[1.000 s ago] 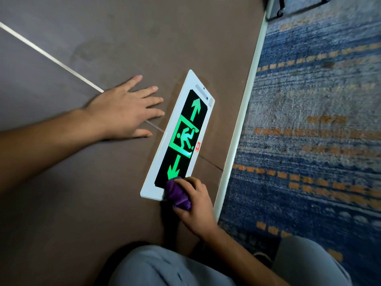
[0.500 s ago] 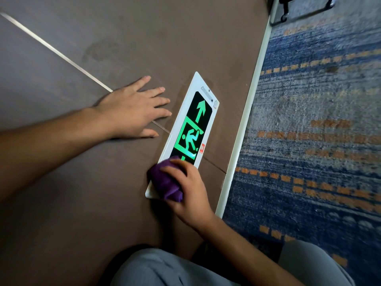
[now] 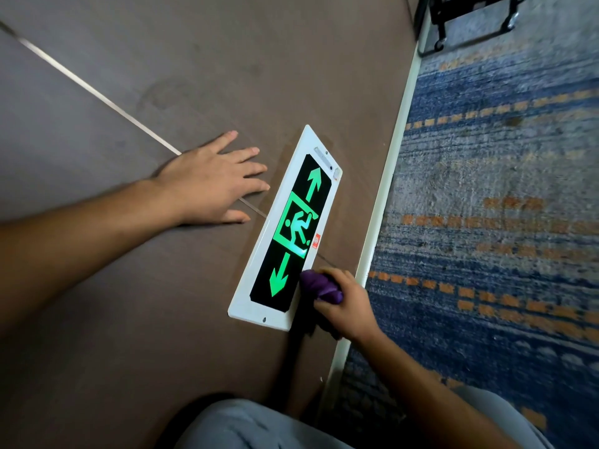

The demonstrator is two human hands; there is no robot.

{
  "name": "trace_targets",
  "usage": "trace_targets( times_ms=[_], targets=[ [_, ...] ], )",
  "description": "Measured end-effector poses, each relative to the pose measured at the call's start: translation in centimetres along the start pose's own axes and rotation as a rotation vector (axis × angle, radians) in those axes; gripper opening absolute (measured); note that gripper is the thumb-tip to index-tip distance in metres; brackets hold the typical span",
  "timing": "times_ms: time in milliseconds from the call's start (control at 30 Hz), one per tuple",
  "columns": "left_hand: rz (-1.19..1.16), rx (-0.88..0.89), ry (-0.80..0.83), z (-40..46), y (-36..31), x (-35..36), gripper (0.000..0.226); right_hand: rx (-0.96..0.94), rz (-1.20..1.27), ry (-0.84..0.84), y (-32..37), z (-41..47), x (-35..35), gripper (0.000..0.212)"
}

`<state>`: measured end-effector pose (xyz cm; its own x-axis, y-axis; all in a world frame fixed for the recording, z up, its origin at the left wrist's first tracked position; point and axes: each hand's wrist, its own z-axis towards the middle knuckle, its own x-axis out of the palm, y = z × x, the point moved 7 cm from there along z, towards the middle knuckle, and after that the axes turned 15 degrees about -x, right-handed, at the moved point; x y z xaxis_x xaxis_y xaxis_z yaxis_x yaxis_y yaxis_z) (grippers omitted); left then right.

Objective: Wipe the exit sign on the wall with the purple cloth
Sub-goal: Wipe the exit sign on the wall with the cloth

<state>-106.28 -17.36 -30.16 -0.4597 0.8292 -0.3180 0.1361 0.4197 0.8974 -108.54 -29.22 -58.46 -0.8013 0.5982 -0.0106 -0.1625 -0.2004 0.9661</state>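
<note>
The exit sign [image 3: 291,228] is a long white-framed panel low on the brown wall, with a black face, a lit green running figure and two green arrows. My right hand [image 3: 343,304] is closed around the bunched purple cloth [image 3: 319,285], which presses on the sign's lower right edge beside the downward arrow. My left hand [image 3: 210,184] lies flat on the wall just left of the sign, fingers spread, holding nothing.
A thin metal strip [image 3: 97,95] runs diagonally across the brown wall [image 3: 227,59]. A white skirting board [image 3: 387,196] separates the wall from blue carpet with orange dashes [image 3: 502,222]. A black wheeled frame [image 3: 470,24] stands at the top right. My grey-trousered knees [image 3: 259,429] are at the bottom.
My right hand slid the cloth from the sign's lower left corner across to its lower right edge, uncovering the downward arrow. My left hand stayed flat on the wall.
</note>
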Motion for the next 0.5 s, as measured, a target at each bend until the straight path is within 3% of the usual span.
trace_targets(
  times_ms=[267, 500],
  targets=[
    [-0.067, -0.035, 0.033, 0.4, 0.4, 0.3, 0.075, -0.117, 0.121, -0.346, 4.9, 14.5, -6.5, 0.064],
    [-0.079, -0.033, 0.023, 0.6, -0.3, -0.1, 0.073, 0.014, 0.179, -0.244, 4.1, 20.1, -7.6, 0.067]
  ],
)
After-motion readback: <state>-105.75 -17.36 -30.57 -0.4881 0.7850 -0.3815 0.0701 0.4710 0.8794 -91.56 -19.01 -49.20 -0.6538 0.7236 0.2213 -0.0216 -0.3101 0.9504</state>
